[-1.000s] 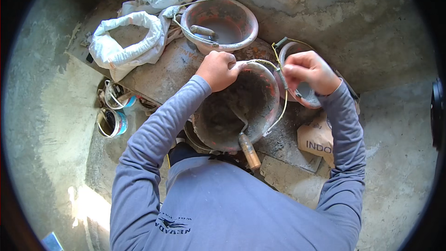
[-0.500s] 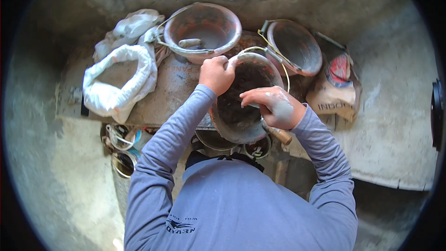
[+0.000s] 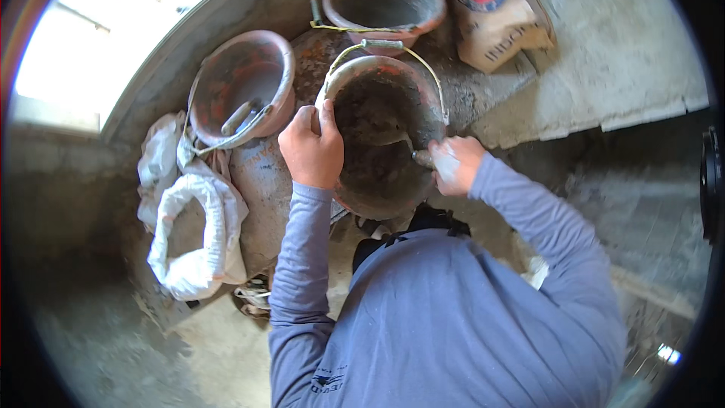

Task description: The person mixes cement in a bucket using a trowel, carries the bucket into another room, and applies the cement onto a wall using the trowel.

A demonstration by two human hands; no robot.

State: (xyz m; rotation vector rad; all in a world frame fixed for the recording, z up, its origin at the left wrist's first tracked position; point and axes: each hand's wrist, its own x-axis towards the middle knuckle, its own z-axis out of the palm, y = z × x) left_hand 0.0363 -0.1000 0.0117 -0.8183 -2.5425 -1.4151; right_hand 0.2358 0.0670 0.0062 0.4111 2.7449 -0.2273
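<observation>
A round bucket (image 3: 375, 196) with grey, mortar-smeared walls stands in front of me, with dark grey mortar (image 3: 370, 109) inside. My left hand (image 3: 311, 147) is closed on its left rim, thumb pointing up along the edge. Fingers wrapped round the handle, my right hand (image 3: 453, 166) holds a trowel (image 3: 423, 158) at the bucket's right side. The trowel's blade reaches into the bucket, over or in the mortar. A yellowish wire handle (image 3: 349, 51) with a grip arches above the far rim.
Behind stands another mortar-stained bucket (image 3: 434, 19). To its left, a third bucket (image 3: 281, 98) holds a tool with a worn handle (image 3: 236, 119). A white woven sack (image 3: 185, 276) sits at the left, and a torn paper bag (image 3: 502, 38) at the far right. A window opens at upper left.
My view has turned, so the buckets and sacks have shifted. My right hand has gone from loosely bent over the bucket to gripping the trowel at its right side.
</observation>
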